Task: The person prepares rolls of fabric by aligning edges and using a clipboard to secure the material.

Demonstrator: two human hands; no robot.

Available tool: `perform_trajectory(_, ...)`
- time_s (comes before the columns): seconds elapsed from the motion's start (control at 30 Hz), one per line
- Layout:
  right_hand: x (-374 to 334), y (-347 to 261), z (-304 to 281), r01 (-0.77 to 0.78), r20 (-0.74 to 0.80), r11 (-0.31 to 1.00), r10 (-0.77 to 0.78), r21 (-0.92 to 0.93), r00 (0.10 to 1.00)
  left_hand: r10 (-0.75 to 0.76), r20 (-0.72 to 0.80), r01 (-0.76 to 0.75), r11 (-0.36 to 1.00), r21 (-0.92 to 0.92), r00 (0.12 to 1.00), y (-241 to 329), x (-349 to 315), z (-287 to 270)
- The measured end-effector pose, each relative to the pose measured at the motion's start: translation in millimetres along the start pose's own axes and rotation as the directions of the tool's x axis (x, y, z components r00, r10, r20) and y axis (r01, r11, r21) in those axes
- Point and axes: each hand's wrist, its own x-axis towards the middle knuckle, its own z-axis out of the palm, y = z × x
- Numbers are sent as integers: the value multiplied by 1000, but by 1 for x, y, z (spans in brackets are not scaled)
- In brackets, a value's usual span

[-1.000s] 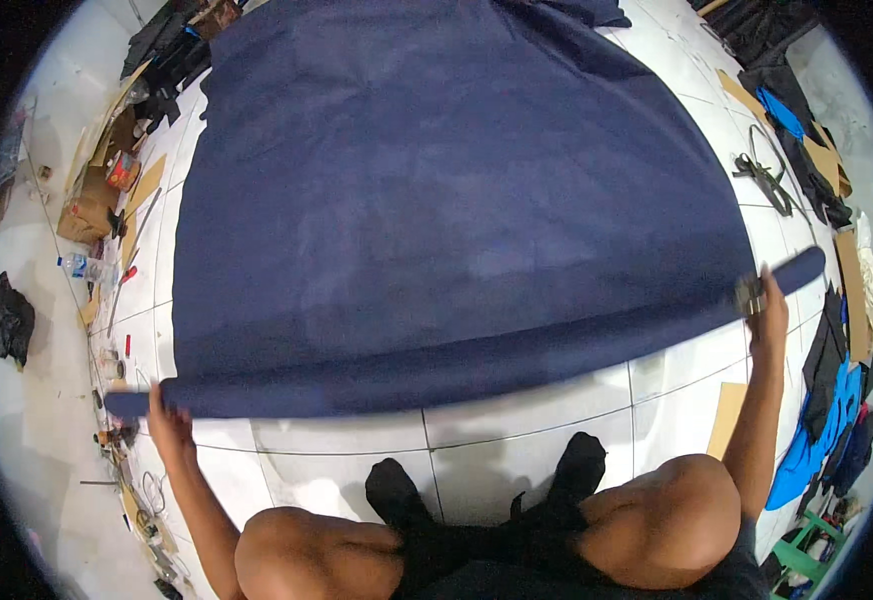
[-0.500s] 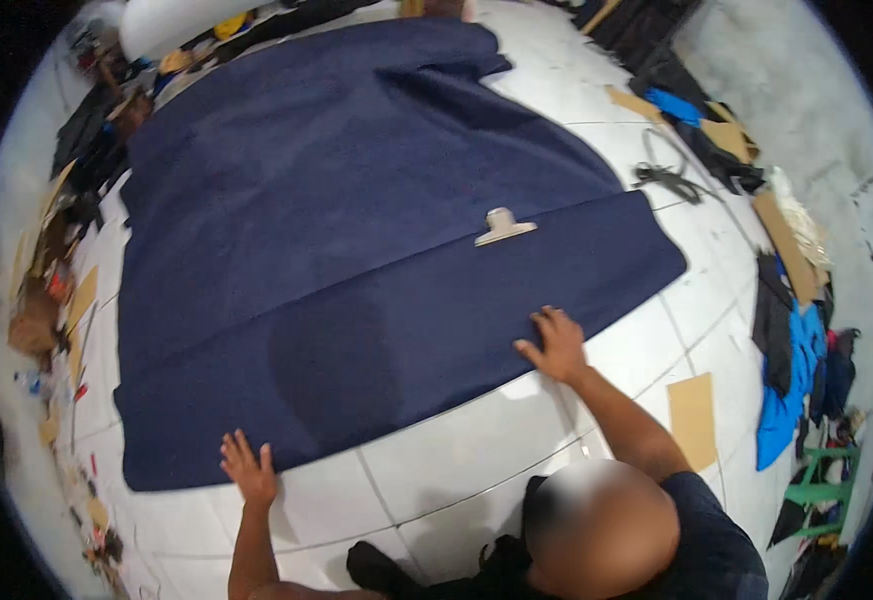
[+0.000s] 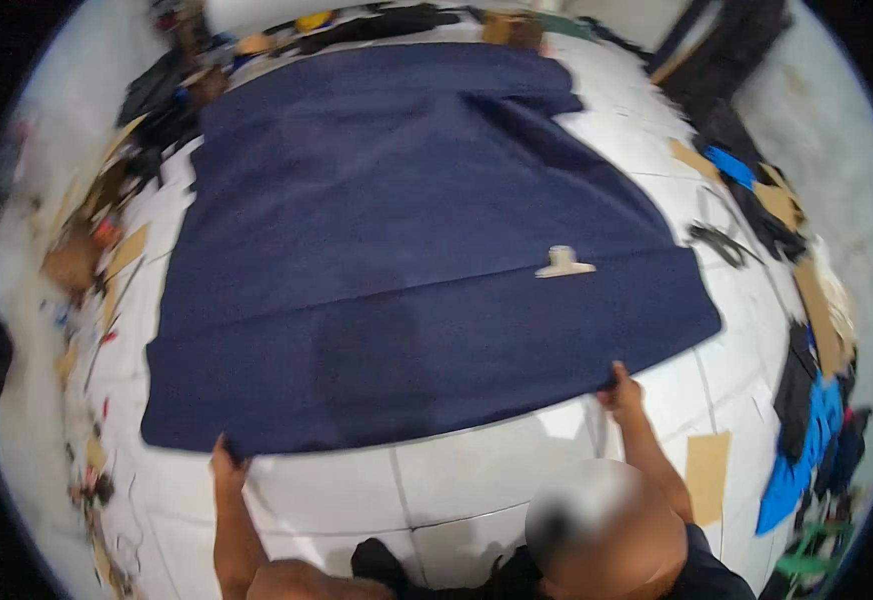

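Left hand and right hand grip a wide navy fabric sheet's near edge; boxy brown cardboard box, contents blurry, along the white tiled floor's left edge.

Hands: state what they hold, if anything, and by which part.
The left hand and right hand both hold the cloth by its near edge.

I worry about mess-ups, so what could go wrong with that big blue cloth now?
The pale clip sits at the edge of the near flap; if the blue cloth gets tugged, it might slide or snag. The left hand and right hand grip the near edge at only two spots, so the stretch between could sag. Wrinkles on the cloth's far right side might become creases if pressed flat.
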Motion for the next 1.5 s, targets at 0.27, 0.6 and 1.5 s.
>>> perform_trajectory(0.27,52,14,-110,-12,44,997,9,77,999,87,-255,-86,996,15,963,-77,-49,16)
perform_trajectory(0.6,11,-47,49,668,718,-306,-469,-678,514,314,-599,-280,948,153,737,21,-33,-94)
perform_trajectory(1.5,-20,-98,144,746,744,-10,71,-665,664,618,-496,138,533,835,611,10,-3,-190)
